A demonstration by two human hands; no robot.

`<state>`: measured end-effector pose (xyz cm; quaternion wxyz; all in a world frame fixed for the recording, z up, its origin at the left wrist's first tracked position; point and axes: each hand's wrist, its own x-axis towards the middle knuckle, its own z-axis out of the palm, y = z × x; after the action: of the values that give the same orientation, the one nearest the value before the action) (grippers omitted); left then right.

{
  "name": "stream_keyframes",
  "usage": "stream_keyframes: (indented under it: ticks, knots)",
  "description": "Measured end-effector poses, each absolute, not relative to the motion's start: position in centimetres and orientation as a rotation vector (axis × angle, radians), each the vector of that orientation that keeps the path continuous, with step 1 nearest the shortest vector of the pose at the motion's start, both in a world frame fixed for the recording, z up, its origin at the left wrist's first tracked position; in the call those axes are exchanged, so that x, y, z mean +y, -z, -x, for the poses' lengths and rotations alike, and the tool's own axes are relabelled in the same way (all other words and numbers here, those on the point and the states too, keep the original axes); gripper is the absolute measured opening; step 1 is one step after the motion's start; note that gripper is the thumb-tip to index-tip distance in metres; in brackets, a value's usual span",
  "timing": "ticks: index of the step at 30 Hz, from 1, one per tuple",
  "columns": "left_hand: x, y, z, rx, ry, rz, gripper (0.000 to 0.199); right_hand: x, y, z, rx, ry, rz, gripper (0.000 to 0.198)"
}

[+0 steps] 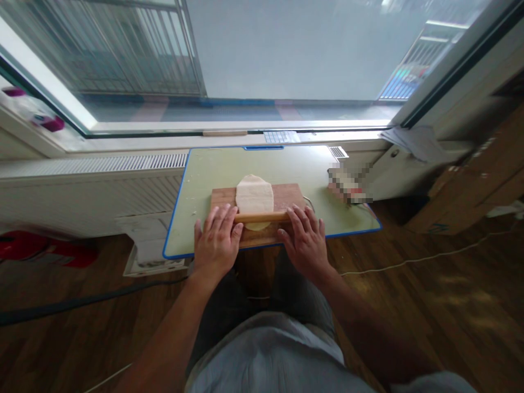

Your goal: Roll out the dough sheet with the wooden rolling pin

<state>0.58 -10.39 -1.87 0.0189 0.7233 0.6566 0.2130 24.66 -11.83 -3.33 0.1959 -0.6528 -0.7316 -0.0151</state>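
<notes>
A wooden rolling pin (pixel 262 217) lies crosswise over a flat sheet of pale dough (pixel 254 195). Most of the dough spreads beyond the pin, and a small rounded edge shows on the near side. Beneath them is a brown wooden cutting board (pixel 287 192). My left hand (pixel 218 236) presses on the pin's left end, its fingers laid over the top. On the right end rests my right hand (pixel 306 238), fingers likewise over the pin and thumb near the board. Both ends of the pin are hidden under the hands.
The board sits on a pale green, blue-edged table (pixel 216 164) before a window. A pixelated item (pixel 350 185) lies at the table's right. Beyond are a radiator (pixel 123 162), a red fire extinguisher (pixel 45 249) at left and a cardboard box (pixel 470 174) at right.
</notes>
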Motion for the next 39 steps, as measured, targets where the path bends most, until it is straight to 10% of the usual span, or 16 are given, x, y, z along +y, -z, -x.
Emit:
stream_keyframes:
  ticks: [39]
  knots:
    - [-6.2, 1.2, -1.8, 2.123, -0.651, -2.19, 0.053, -8.1, 3.3, -23.2, -1.961, 0.061, 1.785, 0.049]
